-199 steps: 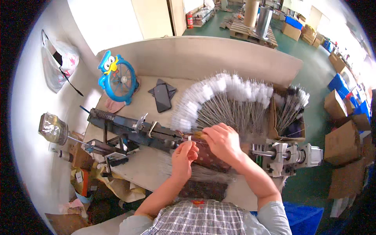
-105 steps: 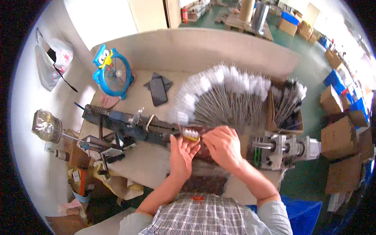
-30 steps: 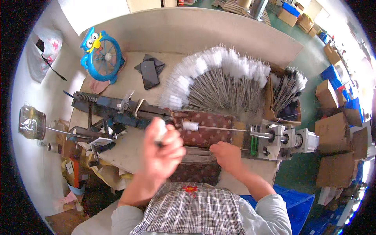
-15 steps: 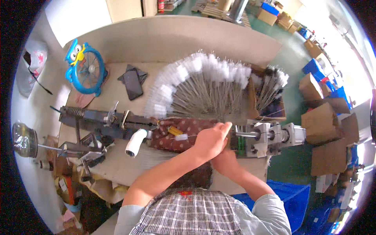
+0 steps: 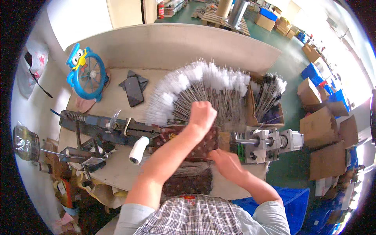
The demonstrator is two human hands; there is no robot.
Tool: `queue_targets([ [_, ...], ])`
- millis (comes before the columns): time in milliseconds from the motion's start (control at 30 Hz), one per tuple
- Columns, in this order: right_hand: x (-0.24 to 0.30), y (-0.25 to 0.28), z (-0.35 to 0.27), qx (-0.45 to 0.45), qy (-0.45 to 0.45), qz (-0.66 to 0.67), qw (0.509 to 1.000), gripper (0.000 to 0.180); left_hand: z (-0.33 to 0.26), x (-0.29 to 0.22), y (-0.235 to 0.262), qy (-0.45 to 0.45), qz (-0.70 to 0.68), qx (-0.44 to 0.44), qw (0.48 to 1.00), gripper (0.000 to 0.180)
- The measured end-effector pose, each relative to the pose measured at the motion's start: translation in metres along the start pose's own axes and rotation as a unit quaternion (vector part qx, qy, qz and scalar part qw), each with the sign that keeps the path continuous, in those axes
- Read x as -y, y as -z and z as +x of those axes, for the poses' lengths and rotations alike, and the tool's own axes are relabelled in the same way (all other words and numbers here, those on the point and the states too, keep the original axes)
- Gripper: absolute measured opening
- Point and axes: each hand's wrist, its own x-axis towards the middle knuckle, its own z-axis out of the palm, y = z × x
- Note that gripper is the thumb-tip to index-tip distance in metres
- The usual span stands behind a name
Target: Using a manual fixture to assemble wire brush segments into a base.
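Observation:
My left hand (image 5: 203, 116) is raised in a fist over the wire stems of a fanned-out heap of white-tipped brushes (image 5: 178, 84). What its fingers hold, if anything, is hidden. Lower and to the right, my right hand (image 5: 227, 161) has its fingers curled together at the front edge of a brown polka-dot cloth (image 5: 207, 145). I cannot make out anything between them. Below that cloth, a bundle of thin wires (image 5: 192, 169) lies in front of me, partly covered by my left forearm.
A long metal fixture (image 5: 98, 121) with a white-wrapped handle (image 5: 139, 149) stands left; a shaft-and-motor unit (image 5: 270, 143) stands right. Behind are a phone (image 5: 134, 91), a blue toy wheel (image 5: 88, 74) and a box of dark and white brushes (image 5: 268, 102). A blue bin (image 5: 291, 205) is below right.
My hands were together at the cloth's right end. The left has moved up and left to the brush stems; the right remains low by the cloth. The white-tipped brush over the cloth no longer shows.

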Motion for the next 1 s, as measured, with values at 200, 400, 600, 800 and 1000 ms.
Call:
queue_targets([
  [200, -0.051, 0.055, 0.016, -0.13, 0.126, 0.107, 0.978, 0.024, -0.074, -0.043, 0.09, -0.146, -0.25, -0.159, 0.944, 0.025],
  [400, -0.075, 0.071, 0.03, -0.163, 0.058, 0.135, 0.976, 0.026, -0.11, -0.056, 0.058, 0.163, -0.603, 0.179, 0.76, 0.024],
  [600, -0.086, 0.07, 0.025, -0.059, -0.014, 0.124, 0.99, 0.019, -0.074, -0.053, 0.007, 0.288, -0.945, 0.082, 0.129, 0.035],
  [800, -0.084, 0.096, 0.028, -0.016, 0.03, 0.137, 0.99, 0.016, -0.088, -0.045, 0.043, 0.27, -0.805, 0.05, 0.525, 0.04],
  [1000, -0.056, 0.07, 0.062, -0.039, 0.176, 0.105, 0.978, 0.012, -0.111, -0.022, 0.058, 0.321, -0.833, -0.005, 0.451, 0.041],
])
